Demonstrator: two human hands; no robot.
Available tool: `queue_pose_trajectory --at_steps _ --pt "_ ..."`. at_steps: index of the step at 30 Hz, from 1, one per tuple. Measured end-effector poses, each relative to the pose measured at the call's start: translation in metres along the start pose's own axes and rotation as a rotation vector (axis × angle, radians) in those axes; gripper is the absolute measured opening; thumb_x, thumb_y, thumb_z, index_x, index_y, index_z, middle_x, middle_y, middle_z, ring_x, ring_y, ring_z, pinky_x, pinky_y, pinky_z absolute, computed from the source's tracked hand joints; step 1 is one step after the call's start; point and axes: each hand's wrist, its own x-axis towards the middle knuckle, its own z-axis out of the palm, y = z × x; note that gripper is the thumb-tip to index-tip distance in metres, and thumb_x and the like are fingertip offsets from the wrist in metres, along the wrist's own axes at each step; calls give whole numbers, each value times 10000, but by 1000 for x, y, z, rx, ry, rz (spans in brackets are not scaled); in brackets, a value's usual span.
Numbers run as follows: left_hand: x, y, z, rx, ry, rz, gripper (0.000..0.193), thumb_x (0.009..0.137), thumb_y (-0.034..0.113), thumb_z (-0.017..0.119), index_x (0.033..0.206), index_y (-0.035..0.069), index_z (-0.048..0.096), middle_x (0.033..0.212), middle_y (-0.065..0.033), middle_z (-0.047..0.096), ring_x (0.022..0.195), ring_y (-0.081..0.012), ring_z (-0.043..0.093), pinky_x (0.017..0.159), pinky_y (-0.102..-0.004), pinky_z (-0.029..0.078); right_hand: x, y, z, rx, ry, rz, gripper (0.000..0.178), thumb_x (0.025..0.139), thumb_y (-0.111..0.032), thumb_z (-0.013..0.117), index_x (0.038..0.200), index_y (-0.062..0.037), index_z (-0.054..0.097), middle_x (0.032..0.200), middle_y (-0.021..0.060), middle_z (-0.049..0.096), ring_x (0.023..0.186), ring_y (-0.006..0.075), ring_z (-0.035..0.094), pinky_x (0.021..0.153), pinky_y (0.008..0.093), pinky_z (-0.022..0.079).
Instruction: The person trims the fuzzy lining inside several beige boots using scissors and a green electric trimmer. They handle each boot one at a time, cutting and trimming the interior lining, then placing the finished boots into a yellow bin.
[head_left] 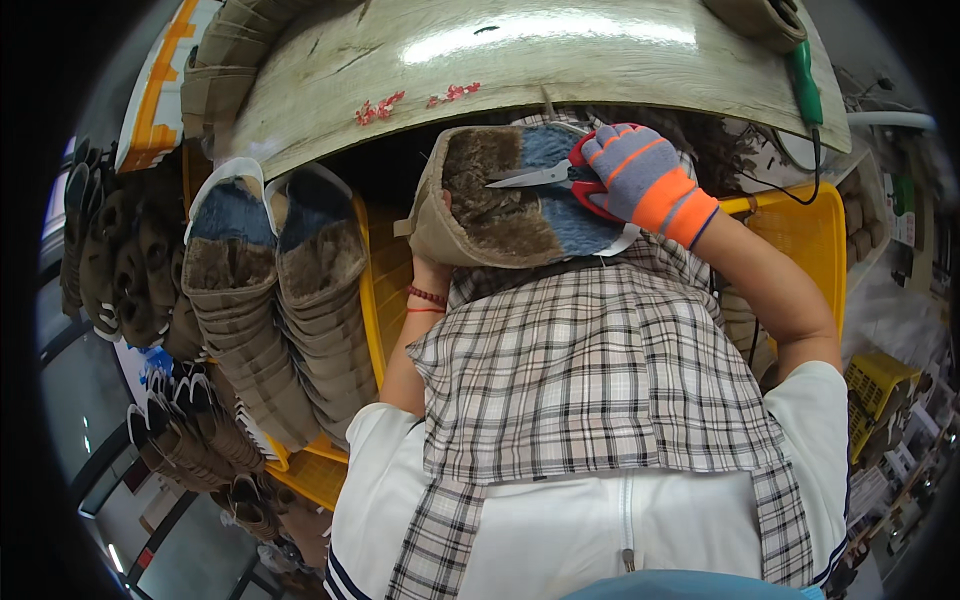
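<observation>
In front of my chest is a tan boot upper (430, 235), opened out so its brown and blue fleece lining faces up. My left hand (432, 270) holds it from the near left side, mostly hidden behind it; the thumb shows at the lining's edge. My right hand (645, 180), in a grey and orange glove, is closed round the red handles of a pair of scissors (545, 176). The blades point left over the fleece and look slightly parted. Whether they touch the fleece I cannot tell.
Beyond my hands lies a wooden tabletop (560, 75) with red scraps (380, 108). A green-handled corded tool (803, 85) hangs at its right edge. Nested boot uppers (235, 310) stand stacked on my left. A yellow crate (822, 235) is at right.
</observation>
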Motion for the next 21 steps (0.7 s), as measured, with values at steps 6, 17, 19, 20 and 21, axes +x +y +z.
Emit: queue_pose_trajectory --at_steps 6,17,19,20,21 --pt "-1 -7 -16 267 -102 132 461 982 251 336 1376 16 295 1402 -98 357 1279 -202 366 1060 -331 314 3 -1 -1 -54 -27 -22 307 725 -355 679 918 -124 613 797 67 600 757 236 591 673 339 474" --pt "-3 10 5 203 -10 63 427 976 271 387 1334 38 375 1303 -64 475 1176 -169 470 989 -307 387 15 1 -16 94 -37 312 355 796 -411 603 1004 -125 634 829 66 667 770 249 643 649 332 508" --pt "-3 5 -3 367 -64 165 435 971 295 403 1324 42 387 1278 -56 495 1149 -167 488 967 -316 409 13 12 -20 245 -29 610 347 814 -395 604 1006 -108 625 813 94 668 743 247 648 648 316 510" --pt "0 -3 -13 222 -46 88 432 969 292 406 1319 40 393 1268 -59 503 1142 -172 493 960 -324 415 11 9 -30 246 -18 690 314 808 -357 633 970 -89 624 780 110 660 710 257 645 635 309 508" --pt "6 -11 -24 86 -32 7 429 966 289 409 1313 37 398 1257 -62 510 1135 -177 499 953 -332 422 3 7 -27 249 -86 606 344 820 -395 599 1016 -113 625 811 92 666 731 245 648 641 308 510"
